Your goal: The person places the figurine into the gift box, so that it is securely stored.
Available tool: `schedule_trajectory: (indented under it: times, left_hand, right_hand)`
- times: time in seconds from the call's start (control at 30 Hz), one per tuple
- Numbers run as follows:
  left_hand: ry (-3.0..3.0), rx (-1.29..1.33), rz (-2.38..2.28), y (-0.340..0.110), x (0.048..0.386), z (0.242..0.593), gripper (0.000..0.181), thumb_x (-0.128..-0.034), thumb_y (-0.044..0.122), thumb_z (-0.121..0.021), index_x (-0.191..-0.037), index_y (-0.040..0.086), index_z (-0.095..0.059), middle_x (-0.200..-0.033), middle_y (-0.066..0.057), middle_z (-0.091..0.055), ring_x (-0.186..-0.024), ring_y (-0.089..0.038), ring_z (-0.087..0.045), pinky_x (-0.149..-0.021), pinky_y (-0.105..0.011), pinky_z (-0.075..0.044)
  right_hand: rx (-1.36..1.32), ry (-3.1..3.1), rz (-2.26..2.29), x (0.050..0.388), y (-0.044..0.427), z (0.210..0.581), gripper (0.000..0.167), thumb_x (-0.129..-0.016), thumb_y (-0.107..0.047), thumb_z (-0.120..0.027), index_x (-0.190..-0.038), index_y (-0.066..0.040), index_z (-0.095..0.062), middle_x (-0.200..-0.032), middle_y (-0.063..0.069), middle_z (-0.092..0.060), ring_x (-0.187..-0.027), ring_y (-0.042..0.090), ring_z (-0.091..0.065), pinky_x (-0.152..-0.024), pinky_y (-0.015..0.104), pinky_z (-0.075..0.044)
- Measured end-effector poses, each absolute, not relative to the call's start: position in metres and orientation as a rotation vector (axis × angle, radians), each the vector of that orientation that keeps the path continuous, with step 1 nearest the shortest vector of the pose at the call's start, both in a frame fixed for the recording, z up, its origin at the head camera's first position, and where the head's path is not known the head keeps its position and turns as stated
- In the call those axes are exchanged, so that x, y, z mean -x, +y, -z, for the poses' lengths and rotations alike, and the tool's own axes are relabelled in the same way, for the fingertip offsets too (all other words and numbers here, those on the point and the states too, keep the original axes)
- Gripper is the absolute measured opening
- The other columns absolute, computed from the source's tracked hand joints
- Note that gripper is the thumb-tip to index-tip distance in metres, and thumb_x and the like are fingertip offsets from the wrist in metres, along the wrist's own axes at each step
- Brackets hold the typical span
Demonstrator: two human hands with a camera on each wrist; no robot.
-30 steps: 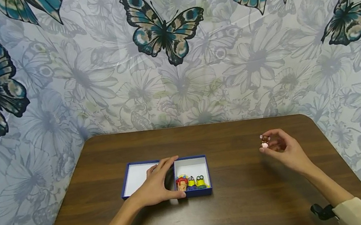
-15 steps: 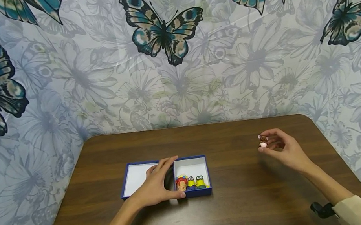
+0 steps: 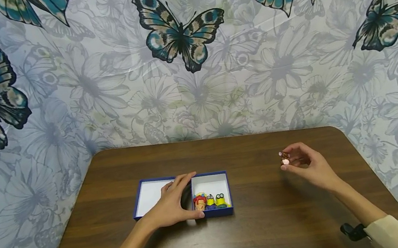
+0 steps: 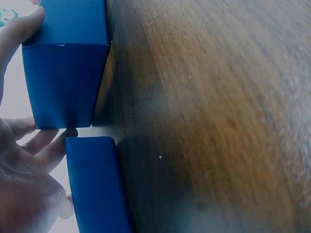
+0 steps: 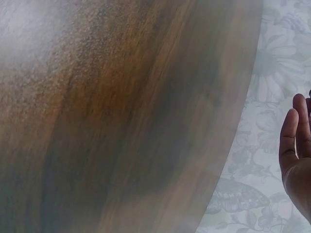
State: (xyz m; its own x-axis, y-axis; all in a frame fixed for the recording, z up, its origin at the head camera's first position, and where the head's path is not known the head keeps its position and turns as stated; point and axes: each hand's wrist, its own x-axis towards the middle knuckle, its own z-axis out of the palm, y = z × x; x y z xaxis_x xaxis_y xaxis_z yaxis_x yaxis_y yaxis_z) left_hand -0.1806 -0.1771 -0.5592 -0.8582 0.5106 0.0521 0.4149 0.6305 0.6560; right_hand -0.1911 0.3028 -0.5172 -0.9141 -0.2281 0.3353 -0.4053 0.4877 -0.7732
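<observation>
In the head view, my left hand (image 3: 169, 204) grips the left side of an open blue box (image 3: 218, 213), thumb at the front and fingers at the back. Three small figures stand in a row inside: a red-haired one (image 3: 200, 203), then two yellow ones (image 3: 210, 202) (image 3: 221, 201). Over the right part of the table, my right hand (image 3: 314, 166) pinches a small brown and pink figure (image 3: 285, 158) between thumb and fingers. The left wrist view has the left hand (image 4: 29, 179) against the blue box (image 4: 65, 82). The right wrist view catches only part of the right hand (image 5: 299, 165).
A blue-edged lid with a white inside (image 3: 151, 195) lies left of the box, partly behind my left hand. Both rest on a brown wooden table (image 3: 263, 227). Behind it hangs a floral cloth (image 3: 219, 103) with butterflies.
My right hand has moved slightly left with the brown figure in its grip. The left hand, the box and its figures have stayed in place.
</observation>
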Motion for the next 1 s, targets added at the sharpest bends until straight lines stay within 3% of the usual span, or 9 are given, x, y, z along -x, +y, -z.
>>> schedule_trajectory:
  times: [0.37,0.83,1.0]
  left_hand:
    - [2.705,-0.763,-1.044,-0.1769,0.1800,0.5590,0.119,-0.0759,0.071,-0.087,-0.171,0.039,-0.024,-0.170,-0.004,-0.038,-0.155,-0.034,-0.048,-0.124,-0.076,-0.016]
    - [2.697,-0.759,-1.050,-0.1768,0.1796,0.5573,0.119,-0.0758,0.070,-0.088,-0.171,0.039,-0.024,-0.170,-0.004,-0.038,-0.154,-0.033,-0.048,-0.124,-0.076,-0.016]
    - [2.701,-0.759,-1.044,-0.1764,0.1800,0.5586,0.118,-0.0765,0.068,-0.089,-0.171,0.039,-0.024,-0.170,-0.004,-0.038,-0.154,-0.033,-0.048,-0.124,-0.076,-0.017]
  right_hand:
    - [-0.621,-2.468,-1.519,0.1933,0.2992,0.5179,0.043,-0.090,0.004,-0.083,-0.128,-0.001,-0.065,-0.128,0.021,-0.069,-0.098,0.009,-0.073,-0.086,0.016,-0.060]
    - [-0.587,-2.498,-1.540,0.1939,0.2977,0.5158,0.043,-0.093,0.003,-0.081,-0.132,0.000,-0.065,-0.127,0.022,-0.068,-0.100,0.005,-0.072,-0.087,0.016,-0.060]
    - [-0.599,-2.495,-1.524,0.1946,0.2949,0.5158,0.044,-0.091,0.005,-0.081,-0.132,0.000,-0.065,-0.127,0.018,-0.060,-0.101,0.007,-0.073,-0.087,0.016,-0.060]
